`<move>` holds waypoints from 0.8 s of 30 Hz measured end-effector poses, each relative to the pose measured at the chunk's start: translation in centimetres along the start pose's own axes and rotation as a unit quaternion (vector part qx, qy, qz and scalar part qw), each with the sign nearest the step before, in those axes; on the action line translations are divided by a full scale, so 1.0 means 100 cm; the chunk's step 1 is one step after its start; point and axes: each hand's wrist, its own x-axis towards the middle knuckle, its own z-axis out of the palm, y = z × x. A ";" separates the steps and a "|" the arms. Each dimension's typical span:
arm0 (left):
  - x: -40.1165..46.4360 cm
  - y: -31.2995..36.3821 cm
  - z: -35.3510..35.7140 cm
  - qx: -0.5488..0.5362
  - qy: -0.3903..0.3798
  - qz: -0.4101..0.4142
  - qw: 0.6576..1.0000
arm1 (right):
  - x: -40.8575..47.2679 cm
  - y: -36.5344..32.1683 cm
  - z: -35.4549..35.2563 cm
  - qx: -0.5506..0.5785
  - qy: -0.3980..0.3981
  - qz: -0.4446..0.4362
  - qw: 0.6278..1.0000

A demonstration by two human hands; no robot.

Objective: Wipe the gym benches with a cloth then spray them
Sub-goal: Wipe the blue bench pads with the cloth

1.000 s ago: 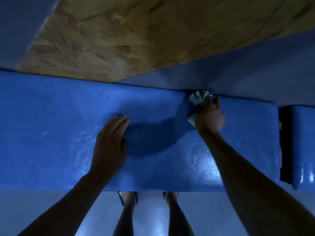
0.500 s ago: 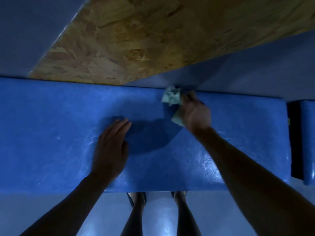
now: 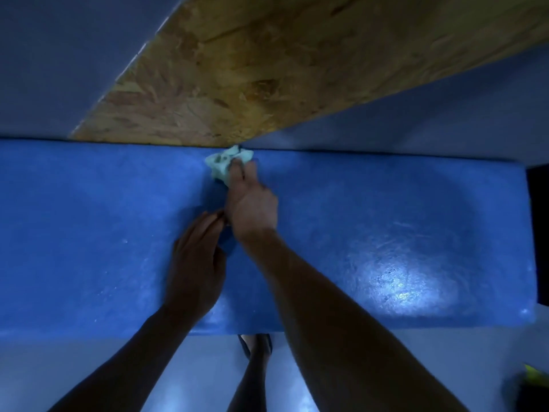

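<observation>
Overhead, looking straight down, a blue padded gym bench [image 3: 386,233] runs left to right across the scene, with a bright patch of glare on its right half. At the far edge near the middle, the right hand [image 3: 252,203] grips a crumpled pale green cloth [image 3: 225,163], its fingers curled around the wad and pressing it onto the padding. The left hand [image 3: 194,263] lies flat on the bench just beside the right wrist, fingers straight and together, holding nothing. Beyond the bench, a brown chipboard panel [image 3: 267,69] slants away between grey walls. On the near side, a leg and a foot in a dark sandal [image 3: 255,346] stand on the pale floor [image 3: 59,367]. No writing or brand can be read anywhere.
</observation>
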 end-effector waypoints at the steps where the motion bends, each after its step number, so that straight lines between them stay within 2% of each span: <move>1: 0.001 0.000 -0.002 0.005 -0.001 -0.002 1.000 | 0.001 0.004 -0.003 -0.010 -0.005 -0.016 1.000; 3: 0.002 0.001 -0.004 0.011 -0.002 -0.003 1.000 | 0.000 0.034 -0.015 -0.029 0.010 -0.038 0.999; 5: 0.002 0.002 -0.004 0.005 -0.002 0.006 1.000 | -0.006 0.083 -0.033 -0.053 0.017 -0.015 0.998; 9: 0.002 0.009 0.004 -0.037 0.005 0.014 0.999 | -0.042 0.192 -0.072 -0.047 0.062 0.153 0.985; 11: 0.002 0.010 0.008 -0.051 0.009 0.014 0.999 | -0.060 0.207 -0.072 -0.061 0.076 0.190 0.977; 14: -0.002 0.011 0.013 -0.058 0.013 0.001 0.998 | -0.066 0.168 -0.042 -0.030 0.091 0.227 0.969; 17: -0.007 0.011 0.013 -0.063 0.026 -0.007 0.998 | -0.069 0.092 -0.003 0.014 0.099 0.131 0.986; 20: -0.010 0.012 0.010 -0.067 0.036 -0.031 0.997 | -0.084 0.040 0.016 -0.031 0.088 -0.022 0.995; 22: -0.012 0.013 0.008 -0.065 0.036 -0.034 0.997 | -0.087 0.046 0.009 -0.046 0.059 -0.099 0.992; 24: -0.016 0.012 0.008 -0.056 0.032 -0.038 0.997 | -0.084 0.081 -0.005 -0.073 0.059 -0.112 0.989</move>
